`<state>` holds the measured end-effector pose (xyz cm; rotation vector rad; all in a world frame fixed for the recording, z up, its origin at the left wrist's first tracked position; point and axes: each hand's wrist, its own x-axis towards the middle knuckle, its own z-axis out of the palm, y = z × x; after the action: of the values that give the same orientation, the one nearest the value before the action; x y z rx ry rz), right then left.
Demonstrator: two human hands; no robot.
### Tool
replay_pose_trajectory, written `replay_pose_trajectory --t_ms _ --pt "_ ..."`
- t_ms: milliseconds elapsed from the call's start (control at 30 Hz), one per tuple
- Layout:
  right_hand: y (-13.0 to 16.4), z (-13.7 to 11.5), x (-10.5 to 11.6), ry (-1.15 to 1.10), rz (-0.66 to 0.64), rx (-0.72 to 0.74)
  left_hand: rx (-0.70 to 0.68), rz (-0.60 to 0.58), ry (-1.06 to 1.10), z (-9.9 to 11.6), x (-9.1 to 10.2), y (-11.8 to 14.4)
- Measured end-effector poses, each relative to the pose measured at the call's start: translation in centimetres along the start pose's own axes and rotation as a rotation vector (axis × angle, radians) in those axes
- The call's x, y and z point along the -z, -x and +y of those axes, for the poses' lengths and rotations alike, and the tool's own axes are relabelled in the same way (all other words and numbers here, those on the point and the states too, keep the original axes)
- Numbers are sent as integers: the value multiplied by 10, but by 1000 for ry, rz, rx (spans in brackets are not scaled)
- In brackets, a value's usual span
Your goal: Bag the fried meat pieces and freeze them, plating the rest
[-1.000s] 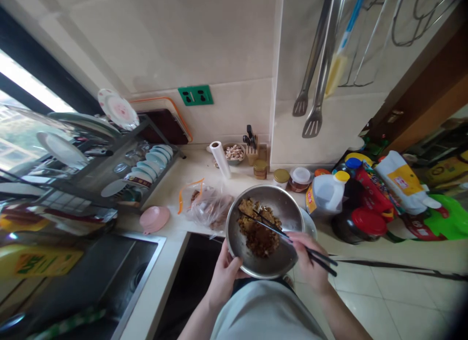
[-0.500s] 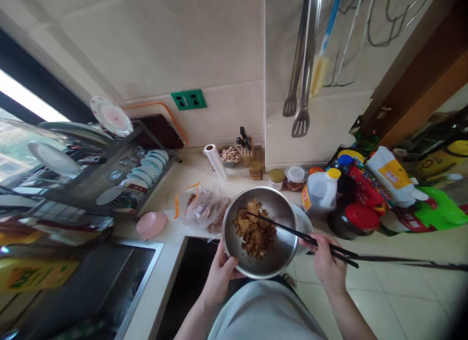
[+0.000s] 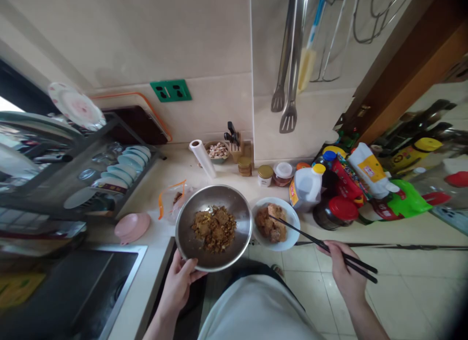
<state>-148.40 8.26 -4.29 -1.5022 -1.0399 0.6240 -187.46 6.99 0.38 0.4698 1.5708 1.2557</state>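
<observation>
My left hand [image 3: 183, 274] grips the near-left rim of a steel mixing bowl [image 3: 241, 218], tilted a little and held above the counter. Brown, crumbly seasoned food [image 3: 215, 228] lies in it. In my right hand [image 3: 345, 269] is a pair of black chopsticks [image 3: 310, 237]. Their tips touch a coated, light-brown chunk of food [image 3: 277, 213] in a white plate [image 3: 292, 240] right of the bowl. Darker brown pieces lie beside that chunk. A clear plastic bag [image 3: 168, 206] with an orange edge is partly hidden behind the bowl.
Jars [image 3: 265, 175], a yellow-capped jug [image 3: 307, 186] and a red-lidded container [image 3: 336, 213] stand along the right side. At left are a dish rack [image 3: 120, 184], a pink bowl [image 3: 131, 228] and a sink [image 3: 120, 281]. A white roll [image 3: 203, 159] stands at the back.
The mixing bowl has moved left in my left hand, uncovering the white plate. The chopstick tips have gone from the mixing bowl to the plate, where a coated chunk now lies.
</observation>
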Motion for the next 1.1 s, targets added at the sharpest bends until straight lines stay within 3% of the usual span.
replay_pose_trajectory --t_ms 167,267,400,467,600,833,967,1100 --pt "-5 -1 -10 297 -197 402 14 25 48 -4 0 4" --pt "-5 -15 -5 342 -196 500 34 1 70 -7 -5 7" --pt "2 -34 5 196 39 366 59 -71 83 -8 -15 7" --pt "6 -40 2 65 74 255 59 -104 86 -8 -21 7" --pt "8 -37 -25 -75 -28 153 60 -150 91 -8 -32 10" --pt "6 -15 -69 -344 -11 -23 54 -234 80 -9 -46 18" --pt "5 -18 -69 -390 -2 -29 76 -241 83 -8 -51 22" --pt "4 -25 -57 -227 -105 45 82 -228 79 -6 -53 24"
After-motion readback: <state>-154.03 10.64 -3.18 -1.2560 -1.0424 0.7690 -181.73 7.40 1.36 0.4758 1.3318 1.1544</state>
